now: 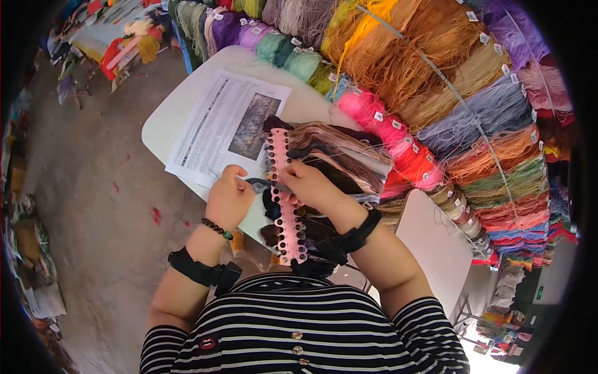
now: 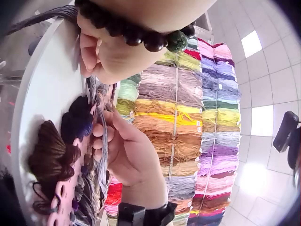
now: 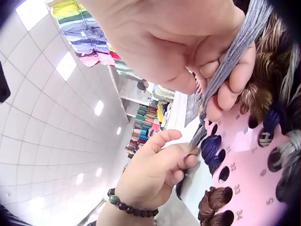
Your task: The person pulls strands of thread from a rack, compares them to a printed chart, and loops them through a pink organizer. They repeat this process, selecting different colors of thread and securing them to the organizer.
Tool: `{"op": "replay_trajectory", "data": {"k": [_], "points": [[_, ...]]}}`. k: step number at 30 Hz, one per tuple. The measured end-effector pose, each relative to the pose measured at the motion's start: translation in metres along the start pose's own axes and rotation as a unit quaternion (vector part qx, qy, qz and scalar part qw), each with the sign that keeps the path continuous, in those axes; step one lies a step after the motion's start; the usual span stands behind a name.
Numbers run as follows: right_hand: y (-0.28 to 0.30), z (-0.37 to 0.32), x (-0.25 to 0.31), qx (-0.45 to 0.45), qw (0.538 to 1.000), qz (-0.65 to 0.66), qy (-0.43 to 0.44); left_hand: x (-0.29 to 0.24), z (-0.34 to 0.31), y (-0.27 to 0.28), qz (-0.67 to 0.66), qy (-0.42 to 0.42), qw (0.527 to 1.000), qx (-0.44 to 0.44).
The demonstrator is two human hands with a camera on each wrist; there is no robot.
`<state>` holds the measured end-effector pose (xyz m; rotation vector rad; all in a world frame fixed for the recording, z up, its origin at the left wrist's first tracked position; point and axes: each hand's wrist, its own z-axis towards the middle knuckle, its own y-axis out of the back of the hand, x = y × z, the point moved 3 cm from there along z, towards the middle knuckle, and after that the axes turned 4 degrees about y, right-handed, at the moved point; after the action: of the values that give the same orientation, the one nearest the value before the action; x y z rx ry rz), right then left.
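Note:
A long pink thread holder [image 1: 289, 230], with numbered holes along both edges, lies in front of the person. My left hand [image 1: 229, 198] pinches one end of a grey thread bundle [image 3: 235, 54], just off the holder's left edge. Across the holder, my right hand [image 1: 310, 184] has its fingers curled at the same grey bundle, which runs over them in the right wrist view. Dark blue thread [image 3: 212, 149] and brown thread [image 3: 214, 205] are looped through nearby holes. Many brown, mauve and dark strands [image 1: 349, 156] trail off to the holder's right.
A printed sheet [image 1: 212, 124] with a picture lies on the white table [image 1: 159, 128], left of the holder. Racks of coloured thread skeins [image 1: 398, 56] rise behind and to the right. Another white table [image 1: 436, 243] stands at right. More thread [image 1: 128, 53] lies at far left.

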<state>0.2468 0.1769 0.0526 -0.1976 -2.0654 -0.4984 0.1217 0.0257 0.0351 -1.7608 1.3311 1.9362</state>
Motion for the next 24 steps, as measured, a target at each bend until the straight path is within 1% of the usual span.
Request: {"op": "replay_trajectory", "data": {"k": [6,7,8,9,10,12,13,15,16,18,20,21,22,24], "points": [[-0.001,0.0,-0.003,-0.01,1.0,0.013,0.01,-0.009,-0.002,-0.001,0.022,0.028,0.999,0.03],[-0.001,0.0,-0.004,-0.013,1.0,0.012,0.013,-0.005,-0.002,-0.002,-0.091,0.048,0.993,0.05],[0.0,-0.001,-0.004,-0.022,1.0,0.004,0.017,0.001,-0.002,-0.004,-0.203,0.068,0.974,0.071],[0.0,-0.001,-0.004,-0.031,0.999,-0.003,0.022,-0.001,-0.002,-0.005,-0.312,0.087,0.942,0.091],[0.001,-0.002,-0.004,-0.041,0.999,-0.009,0.026,-0.005,-0.005,-0.006,-0.39,0.113,0.908,0.102],[0.0,0.0,-0.009,-0.052,0.997,-0.029,0.043,-0.016,-0.011,-0.006,-0.536,0.163,0.819,0.121],[0.0,0.0,-0.011,-0.058,0.996,-0.039,0.052,-0.018,-0.01,-0.008,-0.556,0.165,0.804,0.127],[0.0,0.0,-0.012,-0.051,0.998,-0.01,0.025,-0.022,-0.007,-0.01,-0.596,0.17,0.772,0.139],[0.001,0.0,-0.012,-0.048,0.999,0.004,0.011,-0.023,-0.005,-0.011,-0.55,0.164,0.803,0.16],[0.003,0.0,-0.013,-0.033,0.997,0.076,-0.005,-0.02,-0.002,-0.015,-0.453,0.153,0.855,0.201],[0.008,0.004,-0.015,-0.004,0.992,0.126,-0.019,-0.011,0.002,-0.028,-0.32,0.069,0.922,0.205],[0.011,0.006,-0.017,0.017,0.989,0.142,-0.026,-0.012,0.003,-0.034,-0.25,0.026,0.946,0.205],[0.011,0.007,-0.018,0.037,0.986,0.158,-0.032,-0.015,0.001,-0.036,-0.205,-0.024,0.96,0.191],[0.011,0.006,-0.014,0.026,0.989,0.14,-0.044,-0.019,0.002,-0.032,-0.122,-0.076,0.972,0.184]]}}
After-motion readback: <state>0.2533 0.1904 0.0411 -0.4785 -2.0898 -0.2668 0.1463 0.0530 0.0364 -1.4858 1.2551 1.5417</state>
